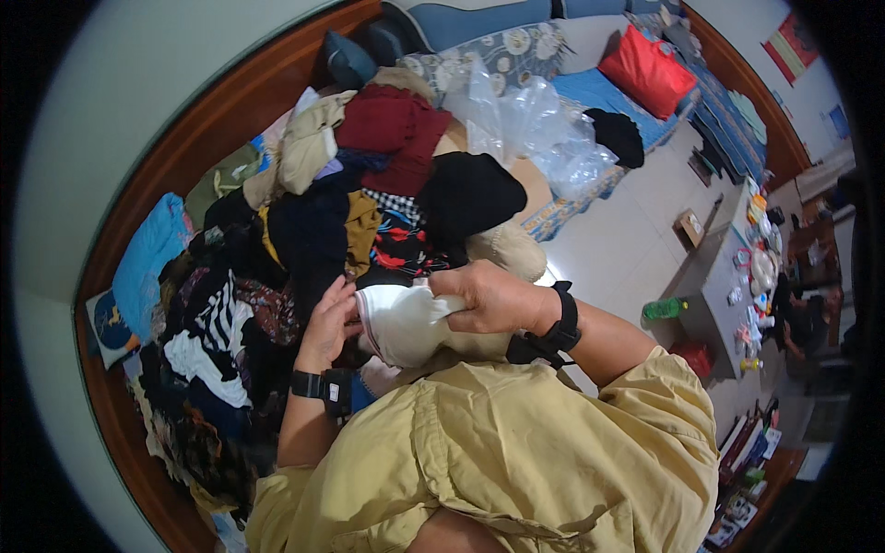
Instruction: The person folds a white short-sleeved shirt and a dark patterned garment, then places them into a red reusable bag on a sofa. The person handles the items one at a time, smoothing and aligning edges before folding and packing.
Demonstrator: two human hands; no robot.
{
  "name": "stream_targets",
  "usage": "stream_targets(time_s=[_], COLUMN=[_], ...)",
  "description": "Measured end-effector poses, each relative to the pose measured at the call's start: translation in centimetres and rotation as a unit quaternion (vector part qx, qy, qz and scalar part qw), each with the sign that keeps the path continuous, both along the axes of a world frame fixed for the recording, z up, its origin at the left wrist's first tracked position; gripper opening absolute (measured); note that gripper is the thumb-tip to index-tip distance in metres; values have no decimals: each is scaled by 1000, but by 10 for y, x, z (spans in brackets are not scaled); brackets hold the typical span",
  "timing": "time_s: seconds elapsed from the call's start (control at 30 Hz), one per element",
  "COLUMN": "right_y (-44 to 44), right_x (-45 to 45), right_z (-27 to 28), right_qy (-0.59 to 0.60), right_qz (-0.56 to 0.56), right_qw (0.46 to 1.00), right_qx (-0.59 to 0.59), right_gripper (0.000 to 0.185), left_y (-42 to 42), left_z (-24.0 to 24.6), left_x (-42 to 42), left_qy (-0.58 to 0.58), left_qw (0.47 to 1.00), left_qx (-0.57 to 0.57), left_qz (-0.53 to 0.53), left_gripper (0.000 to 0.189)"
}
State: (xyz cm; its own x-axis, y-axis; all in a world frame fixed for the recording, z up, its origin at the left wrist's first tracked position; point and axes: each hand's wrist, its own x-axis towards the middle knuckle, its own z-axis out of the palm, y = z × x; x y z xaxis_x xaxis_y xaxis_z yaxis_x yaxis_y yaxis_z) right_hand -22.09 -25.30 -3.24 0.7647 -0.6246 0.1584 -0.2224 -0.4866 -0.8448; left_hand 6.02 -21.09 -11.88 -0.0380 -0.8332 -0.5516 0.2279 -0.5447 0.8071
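Observation:
A white cloth garment (401,323) with a thin dark-edged hem is bunched close to my body. My right hand (487,298) grips a gathered part of it between thumb and fingers. At the garment's hemmed edge is my left hand (330,323), its fingers spread; whether the fingertips hold the cloth cannot be told. Just beyond both hands lie a black garment with red and blue print (401,247), a mustard cloth (362,231) and a black garment (470,193). A beige stitched item (508,250) sits beside my right hand.
A large heap of mixed clothes (228,311) spreads to the left. Dark red garments (394,131) and clear plastic bags (539,124) lie farther back, near a red pillow (650,72). On the right stand a cluttered table (719,276) and a green bottle (664,309). A person (805,325) is at the far right.

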Motion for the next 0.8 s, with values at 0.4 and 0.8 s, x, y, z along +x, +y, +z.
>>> stream_targets(time_s=[0.4, 0.8], right_y=[-34, -105], right_x=[49, -16], right_z=[-18, -93], right_qy=[-13, -262], right_qz=[-158, -61], right_qw=[983, 809], right_qx=[-90, 522], right_gripper=[44, 59], left_y=[19, -89], left_z=[3, -4], left_x=[-7, -82], left_qy=[-158, 307], left_qw=[966, 941], left_qx=[-124, -140], left_qz=[-165, 3], left_gripper=[30, 59])
